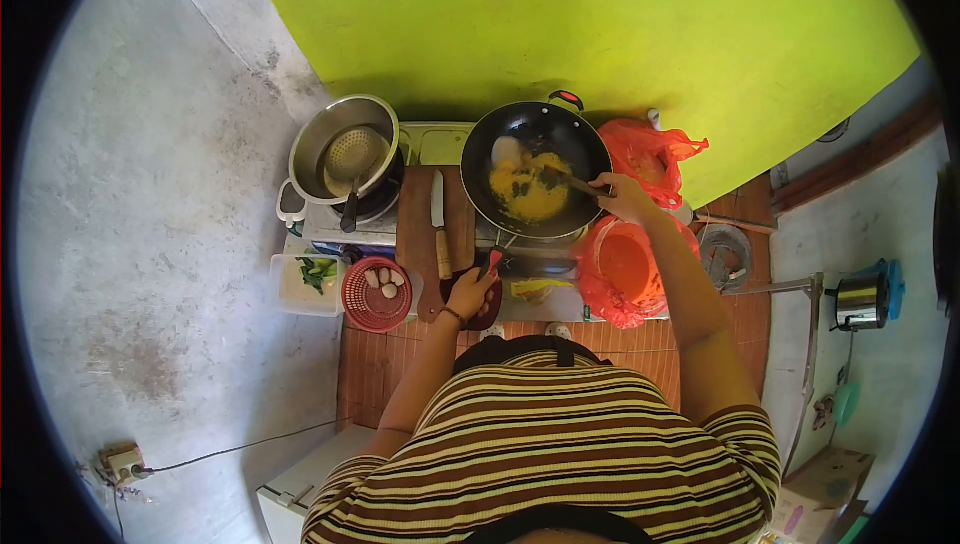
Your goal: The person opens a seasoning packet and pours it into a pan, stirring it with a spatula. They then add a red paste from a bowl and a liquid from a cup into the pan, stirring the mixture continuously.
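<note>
A black wok [485,199] sits on the stove, with yellow mashed or grated food [540,202] spread over its bottom and a pale lump at its left side. My right hand [626,198] is closed round the brown handle of a spatula [578,182], which reaches into the food from the right. My left hand [470,296] is closed at the wok's long handle [494,266], whose red part shows above the fingers. Left of the wok, a knife [439,219] with a wooden grip lies on a brown cutting board [415,209].
A steel pot [300,149] with a perforated skimmer [352,156] stands at the left. Before it are a red basket [350,314] of pale round pieces and a clear container [285,289] with green leaves. Red plastic bags [640,149] flank the wok's right side, one around an orange container [625,264].
</note>
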A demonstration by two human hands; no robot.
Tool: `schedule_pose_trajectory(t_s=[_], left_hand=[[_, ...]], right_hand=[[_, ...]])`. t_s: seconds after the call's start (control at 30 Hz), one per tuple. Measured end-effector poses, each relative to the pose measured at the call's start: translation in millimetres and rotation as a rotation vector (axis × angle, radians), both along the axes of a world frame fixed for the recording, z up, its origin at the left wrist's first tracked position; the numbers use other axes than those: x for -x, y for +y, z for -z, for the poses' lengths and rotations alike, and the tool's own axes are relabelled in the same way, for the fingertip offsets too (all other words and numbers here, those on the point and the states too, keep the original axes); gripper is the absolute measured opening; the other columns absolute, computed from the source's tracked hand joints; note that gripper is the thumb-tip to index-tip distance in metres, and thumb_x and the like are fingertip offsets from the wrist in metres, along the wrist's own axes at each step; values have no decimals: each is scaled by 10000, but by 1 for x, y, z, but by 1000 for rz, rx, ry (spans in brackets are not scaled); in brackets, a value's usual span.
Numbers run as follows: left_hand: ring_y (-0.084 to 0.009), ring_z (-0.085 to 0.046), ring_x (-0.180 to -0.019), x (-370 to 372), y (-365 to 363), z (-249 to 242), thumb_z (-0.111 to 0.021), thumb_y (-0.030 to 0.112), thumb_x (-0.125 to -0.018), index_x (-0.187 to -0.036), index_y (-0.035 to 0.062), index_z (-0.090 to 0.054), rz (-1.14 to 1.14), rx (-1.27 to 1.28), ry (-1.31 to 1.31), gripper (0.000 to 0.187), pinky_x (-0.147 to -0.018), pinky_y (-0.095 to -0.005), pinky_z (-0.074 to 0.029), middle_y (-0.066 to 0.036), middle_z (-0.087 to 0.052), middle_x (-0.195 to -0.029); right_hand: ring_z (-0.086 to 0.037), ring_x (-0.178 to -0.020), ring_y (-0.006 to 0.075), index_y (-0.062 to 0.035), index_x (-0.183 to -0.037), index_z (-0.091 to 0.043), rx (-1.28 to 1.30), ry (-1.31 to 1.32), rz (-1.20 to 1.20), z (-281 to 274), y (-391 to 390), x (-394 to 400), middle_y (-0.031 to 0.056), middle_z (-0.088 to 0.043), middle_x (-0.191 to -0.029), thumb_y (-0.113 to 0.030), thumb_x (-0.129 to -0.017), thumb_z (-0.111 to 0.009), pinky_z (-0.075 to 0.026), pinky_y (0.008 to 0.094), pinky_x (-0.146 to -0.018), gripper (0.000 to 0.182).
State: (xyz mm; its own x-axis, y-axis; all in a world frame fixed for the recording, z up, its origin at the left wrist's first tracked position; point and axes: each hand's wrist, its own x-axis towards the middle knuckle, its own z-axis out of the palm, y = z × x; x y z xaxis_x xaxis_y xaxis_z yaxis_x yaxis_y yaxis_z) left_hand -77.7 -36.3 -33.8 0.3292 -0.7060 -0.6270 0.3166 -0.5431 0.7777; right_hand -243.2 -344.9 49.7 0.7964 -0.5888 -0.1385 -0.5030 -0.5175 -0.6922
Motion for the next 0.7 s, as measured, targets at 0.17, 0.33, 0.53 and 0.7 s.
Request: schedule_pose_trajectory(t_s=[0.17, 0.33, 0.53, 0.7], left_hand=[[-88, -460, -409, 1, 0, 0, -507, 319, -950, -967, 41, -561, 4, -5, -23, 283, -368, -236, -352, 9, -501, -610], [-89, -457, -408, 1, -1, 0, -508, 315, -950, -967, 43, -561, 13, -2, -28, 278, -369, -236, -353, 9, -502, -615], [-107, -471, -399, -1, 0, 6, -512, 307, -941, -918, 55, -555, -15, 3, 9, 256, -363, -259, -365, -8, -508, -602], [-104, -472, -404, -1, 0, 5, -512, 307, -941, -917, 54, -556, -11, 3, -2, 258, -363, -258, -359, -9, -509, -604]], right_hand=[[-551, -538, 139, -55, -1086, -606, 71, -87, -87, -2, -27, 23, 85, -593, -703, -60, -757, -626, -452, 300, -512, 329], [-572, -547, 171, -51, -1080, -581, 71, 21, 124, 4, 7, 28, 93, -598, -712, -49, -775, -597, -460, 323, -504, 306], [-648, -726, 317, -34, -1046, -582, -42, -15, 75, -6, 27, 30, 213, -626, -780, -45, -809, -530, -508, 434, -632, 242], [-639, -795, 374, -51, -1016, -592, 457, 337, 139, -20, 31, 32, 210, -641, -831, -98, -797, -546, -504, 468, -684, 229]])
